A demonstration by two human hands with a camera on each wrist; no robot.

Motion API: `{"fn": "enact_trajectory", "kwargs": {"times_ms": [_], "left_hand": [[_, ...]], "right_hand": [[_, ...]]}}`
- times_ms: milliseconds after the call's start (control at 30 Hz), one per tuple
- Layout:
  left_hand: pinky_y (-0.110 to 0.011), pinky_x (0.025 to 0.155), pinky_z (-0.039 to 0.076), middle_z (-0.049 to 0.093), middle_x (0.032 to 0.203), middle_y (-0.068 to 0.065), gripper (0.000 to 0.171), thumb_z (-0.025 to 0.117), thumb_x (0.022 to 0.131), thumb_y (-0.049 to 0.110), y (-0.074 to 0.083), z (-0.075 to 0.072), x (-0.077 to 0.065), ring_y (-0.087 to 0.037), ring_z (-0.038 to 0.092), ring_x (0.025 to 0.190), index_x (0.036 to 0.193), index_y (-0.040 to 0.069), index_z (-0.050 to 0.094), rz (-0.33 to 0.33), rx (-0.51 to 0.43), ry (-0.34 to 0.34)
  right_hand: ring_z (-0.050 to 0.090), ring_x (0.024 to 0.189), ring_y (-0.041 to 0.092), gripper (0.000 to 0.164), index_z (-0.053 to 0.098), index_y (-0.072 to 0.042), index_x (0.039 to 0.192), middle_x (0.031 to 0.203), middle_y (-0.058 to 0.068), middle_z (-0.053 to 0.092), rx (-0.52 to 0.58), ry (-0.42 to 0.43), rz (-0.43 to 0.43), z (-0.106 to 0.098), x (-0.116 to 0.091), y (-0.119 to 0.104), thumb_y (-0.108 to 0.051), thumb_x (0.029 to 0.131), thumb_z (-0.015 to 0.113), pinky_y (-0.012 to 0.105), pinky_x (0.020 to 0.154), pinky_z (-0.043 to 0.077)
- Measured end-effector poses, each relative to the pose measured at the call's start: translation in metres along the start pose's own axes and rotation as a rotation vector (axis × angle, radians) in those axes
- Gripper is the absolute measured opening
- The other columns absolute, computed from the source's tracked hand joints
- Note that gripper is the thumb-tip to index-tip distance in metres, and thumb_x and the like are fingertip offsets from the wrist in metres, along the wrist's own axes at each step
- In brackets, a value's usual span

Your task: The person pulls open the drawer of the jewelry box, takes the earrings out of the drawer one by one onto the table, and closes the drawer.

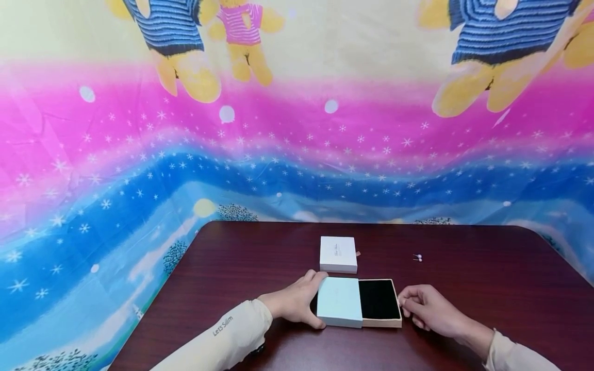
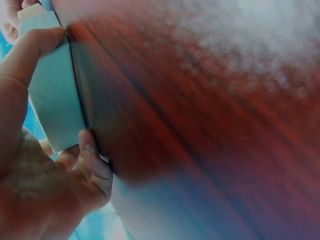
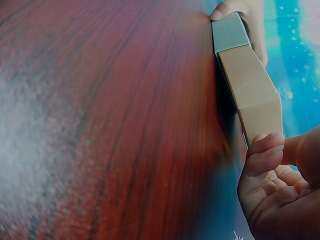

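A slide-out gift box lies on the table, its pale mint sleeve (image 1: 339, 302) on the left and its drawer (image 1: 379, 303) pulled partly out to the right. Black padding lines the drawer; its outer wall is tan. My left hand (image 1: 299, 300) grips the sleeve's left end, thumb at the near edge and fingers at the far side. At the drawer's right end, my right hand (image 1: 431, 310) has curled fingers. The right wrist view shows its thumb and finger pinching at the end of the tan drawer (image 3: 252, 92); any pull tab there is hidden by the fingers.
Behind the mint box sits a closed white box (image 1: 337, 253) with dark lettering and a small pinkish tab on its right side. A pair of small earrings (image 1: 418, 257) lies farther right on the dark red-brown table (image 1: 260, 247). A printed cloth (image 1: 297, 129) hangs behind the table.
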State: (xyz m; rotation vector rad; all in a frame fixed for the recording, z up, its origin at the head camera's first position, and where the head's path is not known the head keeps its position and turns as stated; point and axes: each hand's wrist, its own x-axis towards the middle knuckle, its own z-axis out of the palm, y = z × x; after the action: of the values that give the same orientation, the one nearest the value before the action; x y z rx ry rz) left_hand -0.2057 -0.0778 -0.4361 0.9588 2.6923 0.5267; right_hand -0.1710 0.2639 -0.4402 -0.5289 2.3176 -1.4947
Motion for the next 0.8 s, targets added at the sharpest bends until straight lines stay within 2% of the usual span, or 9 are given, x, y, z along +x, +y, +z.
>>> {"fn": "enact_trajectory", "kwargs": {"times_ms": [433,800], "left_hand": [[-0.022,0.097,0.044,0.045,0.123,0.003,0.103,0.089,0.070,0.038,0.0006,-0.0005,-0.0008,-0.008,0.047,0.107,0.151,0.011,0.031,-0.005,-0.011,-0.007],[-0.021,0.096,0.043,0.044,0.123,0.003,0.103,0.088,0.072,0.038,0.0004,-0.0020,-0.0003,-0.008,0.046,0.106,0.152,0.012,0.030,-0.008,-0.025,-0.026]], "right_hand": [[0.049,0.050,0.002,0.016,0.061,0.005,0.098,0.076,0.000,0.059,0.018,-0.010,0.043,0.0023,0.0012,0.0019,-0.004,0.101,0.049,0.018,0.044,0.041],[0.049,0.050,0.002,0.015,0.062,0.005,0.098,0.075,0.000,0.059,-0.005,-0.003,0.038,0.0028,0.0027,0.0011,-0.004,0.101,0.050,0.018,0.044,0.041]]}}
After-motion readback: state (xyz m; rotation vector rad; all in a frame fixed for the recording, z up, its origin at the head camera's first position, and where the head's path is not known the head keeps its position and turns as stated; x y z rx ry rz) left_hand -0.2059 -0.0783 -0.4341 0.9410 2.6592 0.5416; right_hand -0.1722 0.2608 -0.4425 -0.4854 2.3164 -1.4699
